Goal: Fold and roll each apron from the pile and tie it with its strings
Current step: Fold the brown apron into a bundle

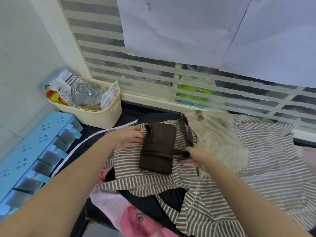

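Right hand (194, 156) fingers pinch a dark string (181, 152) at the right edge of the brown rolled apron (158, 147) — likely drawing it tight. Left hand (131, 138) fingers rest straight against the roll's left edge, steadying it atop the striped apron pile (222, 194) on the desk.

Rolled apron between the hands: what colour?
Dark brown, plain; the rolled apron shows best in the head view.

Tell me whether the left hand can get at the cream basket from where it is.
Probably yes. The left hand rests at the brown apron roll's left edge, and the cream basket sits just beyond it with nothing between; the hand would have to leave the roll.
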A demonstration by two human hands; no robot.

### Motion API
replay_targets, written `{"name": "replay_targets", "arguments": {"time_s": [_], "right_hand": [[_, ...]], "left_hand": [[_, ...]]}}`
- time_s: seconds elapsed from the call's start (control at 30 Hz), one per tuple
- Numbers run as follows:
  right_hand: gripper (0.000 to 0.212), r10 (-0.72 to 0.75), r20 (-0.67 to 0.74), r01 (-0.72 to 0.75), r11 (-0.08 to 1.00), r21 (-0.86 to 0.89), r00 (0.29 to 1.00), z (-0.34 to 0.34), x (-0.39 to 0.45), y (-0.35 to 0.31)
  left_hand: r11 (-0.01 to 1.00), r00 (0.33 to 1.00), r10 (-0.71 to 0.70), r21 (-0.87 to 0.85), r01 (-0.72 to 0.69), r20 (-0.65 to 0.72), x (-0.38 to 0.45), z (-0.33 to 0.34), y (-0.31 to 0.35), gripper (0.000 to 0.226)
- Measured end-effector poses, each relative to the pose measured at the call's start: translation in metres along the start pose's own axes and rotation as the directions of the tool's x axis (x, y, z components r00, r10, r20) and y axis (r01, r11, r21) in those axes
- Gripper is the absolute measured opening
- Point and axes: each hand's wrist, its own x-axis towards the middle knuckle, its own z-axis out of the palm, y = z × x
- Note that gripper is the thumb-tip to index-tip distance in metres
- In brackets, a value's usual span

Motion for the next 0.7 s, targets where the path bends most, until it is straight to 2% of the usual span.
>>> {"name": "replay_targets", "arguments": {"time_s": [0.07, 0.1, 0.13, 0.17, 0.2, 0.23, 0.3, 0.33, 0.4, 0.47, 0.57, 0.63, 0.7], "right_hand": [[0.034, 0.007, 0.039, -0.008, 1.0, 0.026, 0.999, 0.002, 0.002, 0.003], [0.036, 0.001, 0.049, -0.003, 1.0, 0.028, 0.999, 0.003, 0.003, 0.004], [0.036, -0.002, 0.05, 0.0, 1.0, 0.022, 0.999, 0.003, 0.004, 0.004], [0.033, -0.002, 0.045, 0.003, 1.0, -0.008, 0.999, 0.004, 0.004, 0.003], [0.028, -0.005, 0.04, 0.006, 0.999, -0.037, 0.999, 0.003, 0.003, 0.001], [0.021, -0.007, 0.034, 0.009, 0.998, -0.056, 0.999, 0.003, 0.002, -0.001], [0.011, -0.009, 0.022, 0.01, 1.0, -0.02, 1.0, 0.001, -0.001, -0.009], [0.012, -0.012, 0.013, 0.012, 0.999, 0.032, 1.0, 0.0, -0.002, -0.013], [0.015, -0.024, 0.002, 0.024, 0.984, 0.176, 1.0, -0.005, -0.004, -0.023], [0.014, -0.05, -0.002, 0.048, 0.952, 0.303, 0.999, -0.011, -0.007, -0.029], [0.003, -0.136, -0.005, 0.128, 0.918, 0.376, 0.991, -0.02, -0.01, -0.034], [0.005, -0.189, -0.005, 0.18, 0.921, 0.345, 0.982, -0.025, -0.011, -0.034], [0.01, -0.22, -0.012, 0.213, 0.928, 0.304, 0.975, -0.033, -0.014, -0.034]], "left_hand": [[0.995, 0.993, 0.098, 0.0, -0.098, -0.068, 0.01, 0.005, 0.004, 0.059], [0.983, 0.986, 0.155, 0.11, -0.147, -0.061, 0.015, 0.009, 0.006, 0.065], [0.924, 0.977, 0.213, 0.331, -0.194, -0.021, 0.019, 0.012, 0.009, 0.072], [0.807, 0.966, 0.257, 0.544, -0.231, 0.03, 0.02, 0.015, 0.012, 0.076], [0.645, 0.947, 0.308, 0.712, -0.277, 0.09, 0.024, 0.018, 0.016, 0.079], [0.508, 0.934, 0.325, 0.806, -0.304, 0.148, 0.026, 0.02, 0.02, 0.079], [0.368, 0.931, 0.292, 0.873, -0.321, 0.219, 0.027, 0.023, 0.026, 0.081], [0.286, 0.937, 0.262, 0.909, -0.304, 0.231, 0.025, 0.026, 0.029, 0.084], [0.055, 0.947, 0.235, 0.969, -0.24, 0.221, 0.022, 0.032, 0.034, 0.094], [-0.231, 0.932, 0.251, 0.951, -0.204, 0.261, 0.02, 0.04, 0.039, 0.101], [-0.599, 0.886, 0.23, 0.776, -0.197, 0.402, 0.022, 0.055, 0.04, 0.099], [-0.766, 0.862, 0.162, 0.612, -0.198, 0.481, 0.028, 0.067, 0.036, 0.089], [-0.853, 0.87, 0.049, 0.473, -0.219, 0.491, 0.035, 0.077, 0.031, 0.081]]}}
